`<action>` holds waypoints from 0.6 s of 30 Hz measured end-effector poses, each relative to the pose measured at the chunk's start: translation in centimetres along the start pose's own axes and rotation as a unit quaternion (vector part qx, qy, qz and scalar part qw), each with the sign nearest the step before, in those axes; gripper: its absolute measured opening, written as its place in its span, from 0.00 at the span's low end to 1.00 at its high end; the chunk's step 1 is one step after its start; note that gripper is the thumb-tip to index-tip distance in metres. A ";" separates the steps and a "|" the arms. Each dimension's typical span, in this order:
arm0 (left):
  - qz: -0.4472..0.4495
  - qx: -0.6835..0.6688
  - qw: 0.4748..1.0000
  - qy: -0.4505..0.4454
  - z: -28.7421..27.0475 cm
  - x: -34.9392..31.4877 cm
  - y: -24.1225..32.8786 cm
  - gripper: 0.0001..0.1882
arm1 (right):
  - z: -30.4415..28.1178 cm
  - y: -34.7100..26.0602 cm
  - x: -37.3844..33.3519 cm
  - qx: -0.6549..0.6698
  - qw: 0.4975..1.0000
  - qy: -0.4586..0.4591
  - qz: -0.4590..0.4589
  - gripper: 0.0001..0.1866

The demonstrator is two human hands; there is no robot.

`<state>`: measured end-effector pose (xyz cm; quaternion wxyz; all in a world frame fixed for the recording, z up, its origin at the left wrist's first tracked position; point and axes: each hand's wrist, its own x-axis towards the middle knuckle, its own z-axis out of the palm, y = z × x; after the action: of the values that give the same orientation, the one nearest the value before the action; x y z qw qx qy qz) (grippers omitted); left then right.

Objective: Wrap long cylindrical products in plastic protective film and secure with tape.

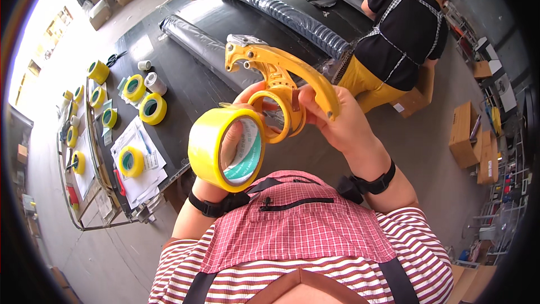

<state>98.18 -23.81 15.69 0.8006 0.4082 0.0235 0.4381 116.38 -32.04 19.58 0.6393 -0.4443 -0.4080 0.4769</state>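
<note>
A big roll of yellow packing tape (208, 145) is gripped in my left hand (230, 145), whose thumb shows through the cardboard core. Other fingers of that hand reach behind the roll to the ring of an orange-yellow tape dispenser (279, 74). My right hand (344, 123) pinches the dispenser near its curved handle. The dispenser's ring hub bears no tape. Roll and hub are held side by side in front of my chest, their round openings turned toward me. Part of the left hand is hidden behind the roll.
On the dark table (185, 8) lie several tape rolls (153, 108), papers (142, 135), black scissors (116, 58) and long rolls wrapped in black plastic (284, 14). A metal rail (97, 152) runs along the left. At right, a co-worker (402, 36) bends over a cardboard box (415, 98).
</note>
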 end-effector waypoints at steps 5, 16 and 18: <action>-0.086 -0.089 0.992 -0.038 0.1 0.1 1.1 0.36 | 0.3 -0.4 -0.6 0.137 0.988 -0.017 0.068 0.16; -0.150 -0.129 0.980 0.038 -0.1 -0.1 0.2 0.29 | -0.7 1.0 -1.7 0.047 0.995 -0.056 0.064 0.15; -0.085 -0.045 0.995 -0.035 -1.1 0.2 -0.7 0.30 | -0.8 1.5 -1.3 0.062 0.996 -0.047 0.034 0.15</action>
<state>98.33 -23.15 14.52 0.8528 0.3833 0.0103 0.3546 116.49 -33.19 17.80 0.6289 -0.3948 -0.3918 0.5432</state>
